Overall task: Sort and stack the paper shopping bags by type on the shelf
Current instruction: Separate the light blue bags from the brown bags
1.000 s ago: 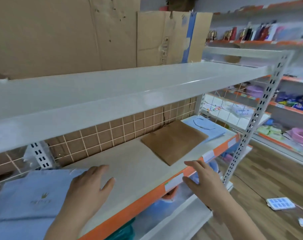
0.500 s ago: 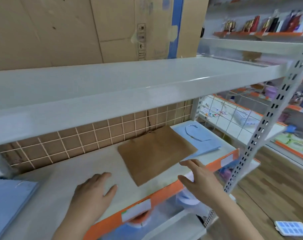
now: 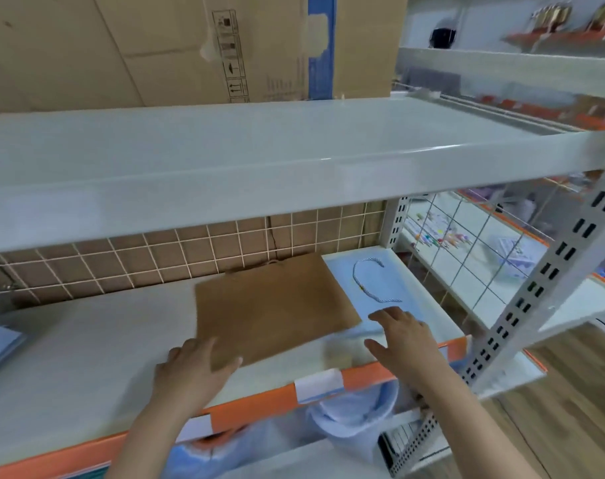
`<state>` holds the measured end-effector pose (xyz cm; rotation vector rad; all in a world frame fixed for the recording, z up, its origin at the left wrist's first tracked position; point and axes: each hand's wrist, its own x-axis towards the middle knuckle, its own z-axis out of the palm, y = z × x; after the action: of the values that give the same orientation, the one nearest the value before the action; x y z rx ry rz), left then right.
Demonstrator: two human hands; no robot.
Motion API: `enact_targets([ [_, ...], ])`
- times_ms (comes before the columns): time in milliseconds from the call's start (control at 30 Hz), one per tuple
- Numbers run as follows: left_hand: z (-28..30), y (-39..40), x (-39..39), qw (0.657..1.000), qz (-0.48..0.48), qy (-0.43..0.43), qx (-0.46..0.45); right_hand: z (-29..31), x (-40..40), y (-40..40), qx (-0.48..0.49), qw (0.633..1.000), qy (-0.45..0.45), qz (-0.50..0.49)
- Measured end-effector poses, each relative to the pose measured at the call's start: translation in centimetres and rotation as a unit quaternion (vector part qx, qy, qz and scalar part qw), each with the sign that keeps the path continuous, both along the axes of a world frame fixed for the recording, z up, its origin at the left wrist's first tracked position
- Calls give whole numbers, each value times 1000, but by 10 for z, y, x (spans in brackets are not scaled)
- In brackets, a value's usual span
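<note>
- Brown paper bag (image 3: 273,305) lies flat on the white shelf (image 3: 86,357), beside a light blue bag (image 3: 391,288).
- Left hand (image 3: 194,371), fingers spread, rests on the brown bag's near corner.
- Right hand (image 3: 405,337), fingers loose, rests over the blue bag's near edge.

kraft bag (image 3: 273,305) flat on shelf (image 3: 86,357), rope-handled bag (image 3: 380,288) just right of it, wire grid (image 3: 156,261) behind

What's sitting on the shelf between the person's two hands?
In the head view, the near corner of the flat brown paper bag and bare shelf lie between the left hand and the right hand.
</note>
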<state>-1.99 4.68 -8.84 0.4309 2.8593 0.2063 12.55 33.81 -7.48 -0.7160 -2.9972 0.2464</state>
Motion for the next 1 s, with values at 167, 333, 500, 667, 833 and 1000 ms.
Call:
enact_targets([
  [167, -18, 40, -8, 978, 206, -1, 39, -14, -9, 32, -13, 994, -2, -108],
  [333, -26, 63, -17, 960, 277, -2, -43, -28, -17, 48, -168, 961, 39, -215],
  [500, -24, 64, -28, 941, 334, -45, 15, -32, -30, 54, -240, 925, 64, -288],
  [667, -24, 62, -17, 925, 338, -37, 170, -26, -35, 62, -332, 887, 43, -319],
  [833, -13, 41, -8, 865, 342, 28, 367, -22, -29, 56, -282, 910, 86, -291],
  [1000, -6, 9, 0, 839, 306, 90, 440, -22, -21, 35, -139, 943, 152, -263],
])
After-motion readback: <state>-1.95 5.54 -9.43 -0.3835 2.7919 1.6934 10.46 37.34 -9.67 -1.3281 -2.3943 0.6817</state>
